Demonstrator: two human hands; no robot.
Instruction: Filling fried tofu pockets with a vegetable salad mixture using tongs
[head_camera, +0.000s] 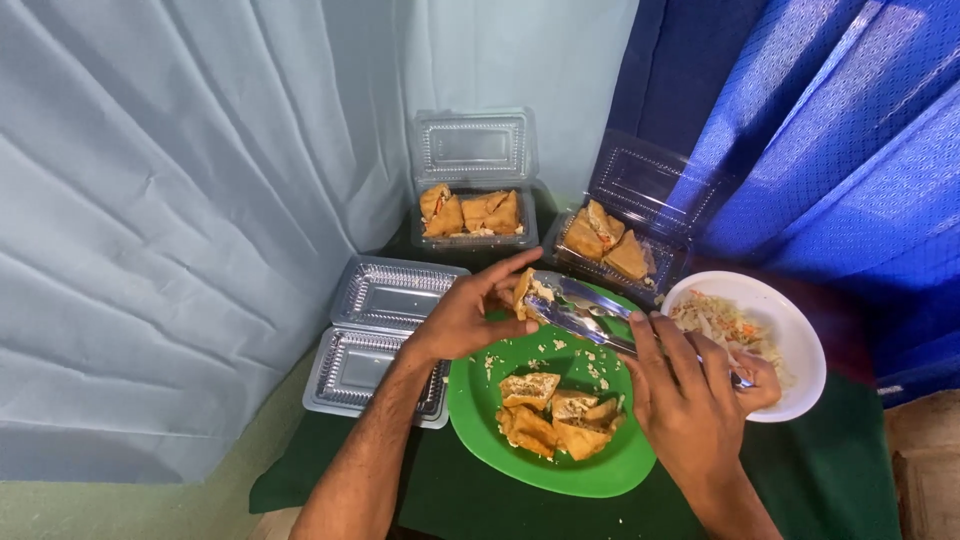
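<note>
We see our left hand (468, 318) pinching a piece of fried tofu (523, 290) between thumb and fingertips, holding it just above the far edge of the green plate (470, 405). Our right hand (690, 390) is closed around the handles of metal tongs (575, 305), whose tips meet the tofu piece at its open side. A little pale filling shows on the tofu where the tongs touch it.

On the plate lie several more tofu pieces (550, 412), bunched toward the near side, with crumbs scattered across the middle. The plate sits on a dark green bench (830, 470).

Just right of the plate stands a white bowl (805, 345) holding shredded vegetable filling (725, 325); our right hand partly covers its near rim.

Left of the plate, an empty clear plastic box (385, 335) lies open, its lid spread flat beyond it. At the back stand two more open clear boxes, each with filled tofu inside: one in the middle (477, 190) against the pale curtain (180, 220), the other (640, 215) further right, beside the blue curtain (830, 130). Both have their lids tipped up behind them.
</note>
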